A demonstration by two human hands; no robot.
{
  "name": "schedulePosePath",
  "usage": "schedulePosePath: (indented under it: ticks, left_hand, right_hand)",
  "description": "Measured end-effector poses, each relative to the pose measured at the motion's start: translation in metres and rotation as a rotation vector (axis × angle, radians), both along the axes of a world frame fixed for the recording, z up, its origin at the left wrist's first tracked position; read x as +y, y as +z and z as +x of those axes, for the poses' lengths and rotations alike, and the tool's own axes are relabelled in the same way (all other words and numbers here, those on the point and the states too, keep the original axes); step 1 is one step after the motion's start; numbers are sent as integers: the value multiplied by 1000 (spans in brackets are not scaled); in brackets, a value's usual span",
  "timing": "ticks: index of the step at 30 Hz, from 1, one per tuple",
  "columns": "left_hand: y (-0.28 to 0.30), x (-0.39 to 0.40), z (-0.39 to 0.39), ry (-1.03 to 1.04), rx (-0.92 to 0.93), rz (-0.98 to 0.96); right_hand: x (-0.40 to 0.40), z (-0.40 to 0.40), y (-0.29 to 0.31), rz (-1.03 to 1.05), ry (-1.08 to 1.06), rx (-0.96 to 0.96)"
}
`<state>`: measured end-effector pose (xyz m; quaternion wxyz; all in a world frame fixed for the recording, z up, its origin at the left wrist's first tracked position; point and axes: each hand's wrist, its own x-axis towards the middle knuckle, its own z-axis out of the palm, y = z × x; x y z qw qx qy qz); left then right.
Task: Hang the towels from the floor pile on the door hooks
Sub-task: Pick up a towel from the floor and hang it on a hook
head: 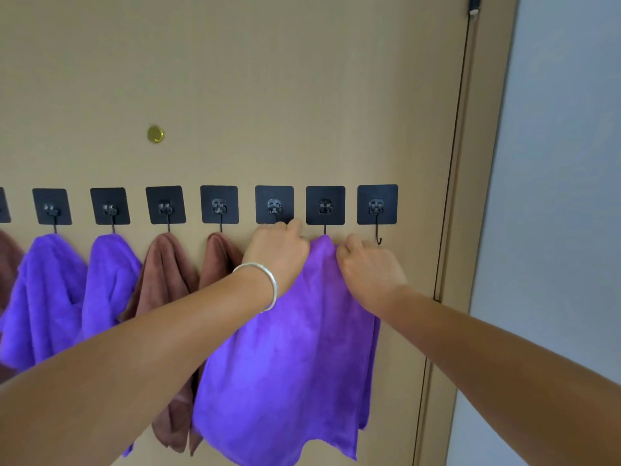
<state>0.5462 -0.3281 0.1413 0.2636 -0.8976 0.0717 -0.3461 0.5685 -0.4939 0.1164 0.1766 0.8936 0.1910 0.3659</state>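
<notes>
fleecy purple towel, matt door, shiny bangle

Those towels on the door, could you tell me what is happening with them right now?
A person is hanging a purple towel on the second hook from the right. The left hand and right hand both grip its top edge just below that hook. Purple and brown towels already hang from hooks further left, and the rightmost hook is bare.
</notes>
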Motion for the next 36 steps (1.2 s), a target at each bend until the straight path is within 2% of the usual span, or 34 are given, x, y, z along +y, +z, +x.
schedulePosePath:
  ticks: [2,7,10,13,17,22,28,30,34,36]
  left_hand:
    - [6,6,-1,-8,-7,-58]
    - [20,29,-9,-108,-31,-123]
    - [15,38,-13,-261,-23,-164]
    - [12,44,-17,-388,-14,-97]
    - [13,39,-14,-281,-12,-100]
    - [6,15,-9,-119,18,-201]
    - [-22,-20,-8,-57,211,-243]
    - [-29,-23,-11,-19,242,-169]
    - [-55,-23,-17,43,259,141]
    - [-67,-19,-17,36,250,174]
  right_hand:
    - [-5,1,7,50,-7,-18]
    - [-23,-9,33,80,32,-211]
    - [-30,-16,39,62,117,-180]
    - [-33,-17,45,26,147,-167]
    - [-29,-15,48,20,71,-100]
    - [-5,-12,30,40,3,-17]
    - [9,-9,-14,152,-15,58]
    - [7,-8,-23,147,-28,46]
    - [-2,-13,-31,96,-26,-83]
    - [-7,-15,-37,79,-13,-71]
